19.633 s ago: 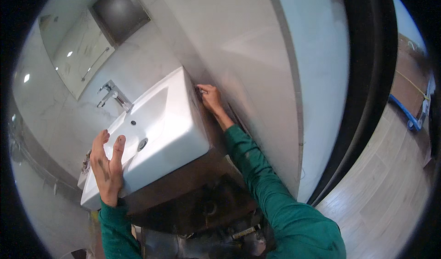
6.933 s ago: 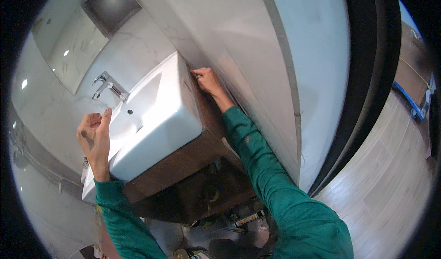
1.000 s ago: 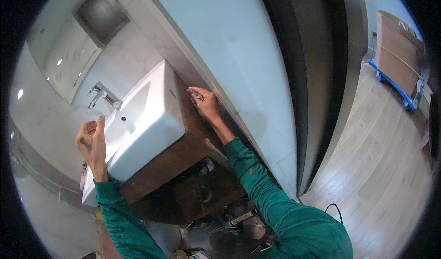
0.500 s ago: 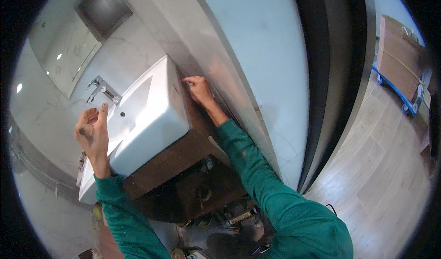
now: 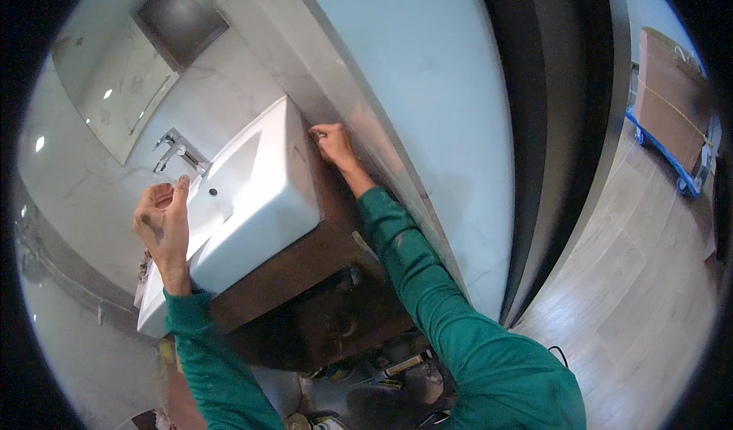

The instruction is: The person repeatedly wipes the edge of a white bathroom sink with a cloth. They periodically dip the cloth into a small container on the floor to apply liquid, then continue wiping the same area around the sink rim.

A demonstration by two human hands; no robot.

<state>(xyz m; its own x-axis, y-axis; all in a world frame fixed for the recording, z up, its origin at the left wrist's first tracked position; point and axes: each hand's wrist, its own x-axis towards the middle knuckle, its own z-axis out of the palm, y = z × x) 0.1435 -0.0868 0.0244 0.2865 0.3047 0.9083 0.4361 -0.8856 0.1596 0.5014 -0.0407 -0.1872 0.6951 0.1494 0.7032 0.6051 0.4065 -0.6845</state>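
My left hand (image 5: pixel 163 228) is raised over the front left part of the white washbasin (image 5: pixel 263 212). Its fingers curl loosely with the thumb apart, nothing shows in them, and a dark smudge marks the skin. At the basin's right side, in the narrow gap by the wall, is my right hand (image 5: pixel 336 146). Thumb and fingers are pinched together there; what they hold, if anything, is too small to make out. A chrome faucet (image 5: pixel 182 152) stands at the basin's back edge. Beneath the basin is a brown vanity cabinet (image 5: pixel 286 266) with a dark open space.
A mirror (image 5: pixel 107 98) hangs behind the basin. Close on my right rises a pale panel (image 5: pixel 427 117) beside a dark frame (image 5: pixel 561 125). A cartridge tube (image 5: pixel 408 363) and other clutter lie below the cabinet. Beyond the frame, a brown board stack (image 5: pixel 672 98) rests on a blue dolly (image 5: pixel 657 151).
The view has shifted slightly, so the basin sits a little lower and to the right. Both hands keep nearly the same places and postures relative to it.
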